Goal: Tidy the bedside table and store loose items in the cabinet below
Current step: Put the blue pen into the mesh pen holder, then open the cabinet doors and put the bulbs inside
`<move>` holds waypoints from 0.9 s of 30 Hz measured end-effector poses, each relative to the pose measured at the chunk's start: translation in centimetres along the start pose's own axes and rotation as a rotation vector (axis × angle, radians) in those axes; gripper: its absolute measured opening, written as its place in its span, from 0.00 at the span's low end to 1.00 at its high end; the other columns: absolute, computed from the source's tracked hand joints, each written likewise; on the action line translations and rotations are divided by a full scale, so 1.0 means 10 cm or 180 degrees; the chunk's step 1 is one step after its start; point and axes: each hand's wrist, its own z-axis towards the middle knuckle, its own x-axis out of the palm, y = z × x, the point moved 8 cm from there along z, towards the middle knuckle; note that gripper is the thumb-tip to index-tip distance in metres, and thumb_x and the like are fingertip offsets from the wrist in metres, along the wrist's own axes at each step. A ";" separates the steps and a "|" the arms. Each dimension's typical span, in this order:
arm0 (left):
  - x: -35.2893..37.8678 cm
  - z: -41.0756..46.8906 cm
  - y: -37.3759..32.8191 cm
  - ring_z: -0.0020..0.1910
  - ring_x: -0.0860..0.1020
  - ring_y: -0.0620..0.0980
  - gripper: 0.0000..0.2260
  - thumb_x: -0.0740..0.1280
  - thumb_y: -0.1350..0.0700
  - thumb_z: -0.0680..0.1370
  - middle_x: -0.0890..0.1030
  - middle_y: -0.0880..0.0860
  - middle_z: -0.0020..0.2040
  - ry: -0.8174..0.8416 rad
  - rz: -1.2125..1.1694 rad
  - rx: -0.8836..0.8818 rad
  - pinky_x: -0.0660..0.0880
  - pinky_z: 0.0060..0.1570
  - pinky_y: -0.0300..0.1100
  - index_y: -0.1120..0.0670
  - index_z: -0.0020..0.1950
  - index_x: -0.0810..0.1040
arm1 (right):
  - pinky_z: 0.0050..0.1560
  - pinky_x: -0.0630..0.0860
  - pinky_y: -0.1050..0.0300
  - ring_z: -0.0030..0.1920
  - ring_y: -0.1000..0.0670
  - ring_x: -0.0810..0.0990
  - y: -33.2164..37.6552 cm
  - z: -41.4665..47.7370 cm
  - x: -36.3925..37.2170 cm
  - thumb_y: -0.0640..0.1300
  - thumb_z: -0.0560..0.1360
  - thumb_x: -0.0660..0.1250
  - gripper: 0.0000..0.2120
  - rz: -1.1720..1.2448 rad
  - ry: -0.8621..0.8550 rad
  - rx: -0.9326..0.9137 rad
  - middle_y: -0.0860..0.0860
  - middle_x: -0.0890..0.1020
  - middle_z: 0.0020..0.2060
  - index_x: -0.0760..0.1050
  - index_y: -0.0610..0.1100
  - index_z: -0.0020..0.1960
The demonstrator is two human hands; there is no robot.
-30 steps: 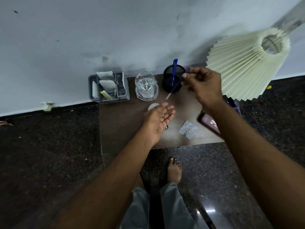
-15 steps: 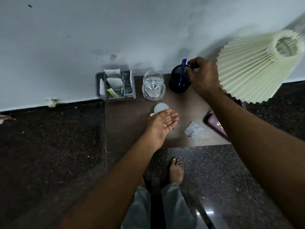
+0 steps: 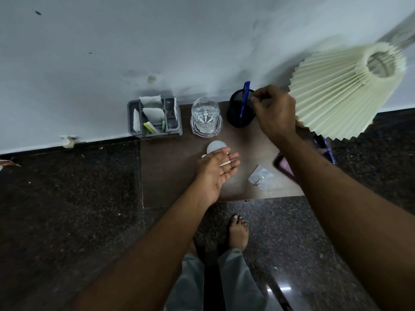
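- Our left hand (image 3: pixel 216 167) hovers palm up over the middle of the brown bench (image 3: pixel 170 176), fingers (image 3: pixel 231 163) spread open, with a thin pale stick lying across them.
- Our right hand (image 3: pixel 275 115) sits at the rim of the black mesh pen cup (image 3: pixel 239 108) in the upper centre of the frame, fingers pinched together; we cannot tell what they grip.
- A blue pen (image 3: pixel 244 97) stands in that cup.
- Just left of the cup stands a glass (image 3: pixel 205 117), then a grey organiser (image 3: pixel 155 118).
- A small clear packet (image 3: pixel 260 177) lies near the bench's front edge.
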 end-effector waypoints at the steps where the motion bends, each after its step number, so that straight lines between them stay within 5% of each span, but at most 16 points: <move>1: 0.01 0.00 -0.01 0.44 0.84 0.50 0.09 0.59 0.58 0.84 0.85 0.54 0.49 -0.0013 0.0013 0.0027 0.79 0.47 0.43 0.55 0.55 0.78 | 0.44 0.76 0.60 0.40 0.55 0.81 0.01 -0.07 -0.01 0.48 0.75 0.70 0.07 0.0069 -0.0014 -0.0041 0.53 0.86 0.44 0.84 0.47 0.51; 7: 0.06 -0.03 -0.08 0.40 0.84 0.49 0.07 0.62 0.60 0.82 0.86 0.51 0.43 -0.0162 0.0154 0.0213 0.78 0.43 0.43 0.53 0.52 0.79 | 0.37 0.74 0.63 0.32 0.58 0.76 -0.05 -0.58 0.01 0.49 0.77 0.71 0.04 0.0551 0.0035 0.0048 0.56 0.84 0.39 0.82 0.49 0.48; 14: 0.01 -0.09 0.06 0.34 0.82 0.47 0.08 0.62 0.62 0.81 0.84 0.52 0.37 -0.0239 0.0651 0.0533 0.76 0.36 0.39 0.55 0.52 0.81 | 0.41 0.82 0.49 0.38 0.53 0.83 -0.31 -1.21 0.11 0.47 0.78 0.70 0.01 0.1022 0.0384 0.0333 0.56 0.83 0.40 0.81 0.51 0.49; 18: -0.15 -0.14 0.39 0.27 0.79 0.46 0.08 0.62 0.64 0.81 0.81 0.54 0.33 -0.0311 0.1067 0.0662 0.75 0.29 0.38 0.57 0.49 0.80 | 0.42 0.82 0.53 0.38 0.55 0.82 -0.56 -1.72 0.19 0.44 0.78 0.71 0.02 0.1228 0.0633 0.0518 0.55 0.84 0.38 0.82 0.48 0.50; 27: -0.75 -0.29 1.55 0.26 0.75 0.45 0.09 0.61 0.62 0.82 0.80 0.54 0.35 -0.0717 0.1606 0.0024 0.68 0.26 0.34 0.55 0.46 0.79 | 0.38 0.82 0.51 0.33 0.52 0.82 -1.50 -2.99 0.44 0.40 0.76 0.73 0.07 0.1024 0.1127 0.1452 0.52 0.84 0.33 0.81 0.50 0.42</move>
